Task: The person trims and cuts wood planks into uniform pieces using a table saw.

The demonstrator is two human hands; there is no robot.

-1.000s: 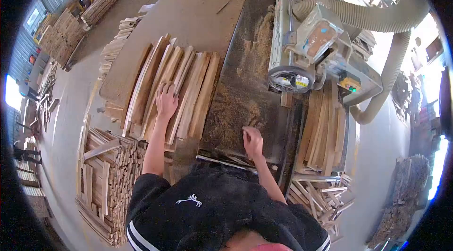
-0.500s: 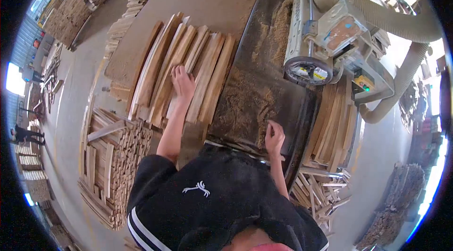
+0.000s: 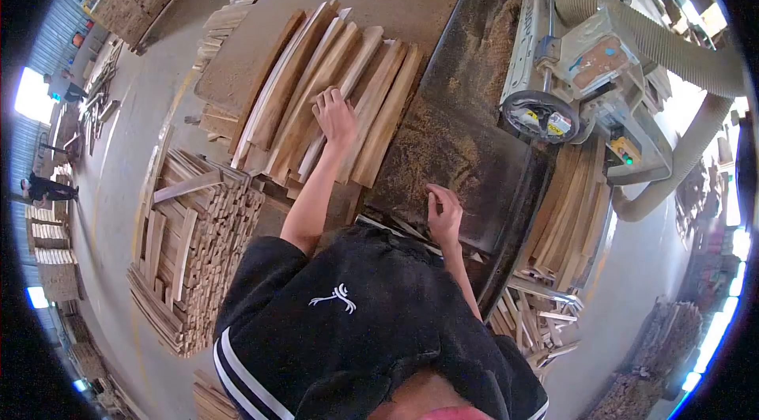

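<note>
A row of long wooden boards (image 3: 393, 96) lies side by side on a brown sheet. My left hand (image 3: 336, 117) is over the middle of this row, its fingers curled down on one wooden board (image 3: 365, 63). The undersides of those fingers are hidden. To the right, my right hand (image 3: 445, 214) is above the dark machine table (image 3: 494, 203), close to the loose sawdust (image 3: 439, 150). Its fingers are loosely bent and slightly apart, and I see nothing in them.
A woodworking machine (image 3: 589, 64) with a handwheel (image 3: 540, 117) and a thick hose (image 3: 672, 37) stands at the right. Stacked wood pieces (image 3: 213, 242) rise at the lower left, with more boards (image 3: 565, 207) beyond the table's right edge. A person (image 3: 49, 188) stands far left.
My right hand has moved left over the sawdust, and its fingers have loosened. My left hand stays on the same part of the row, fingers more curled. The whole view has shifted slightly.
</note>
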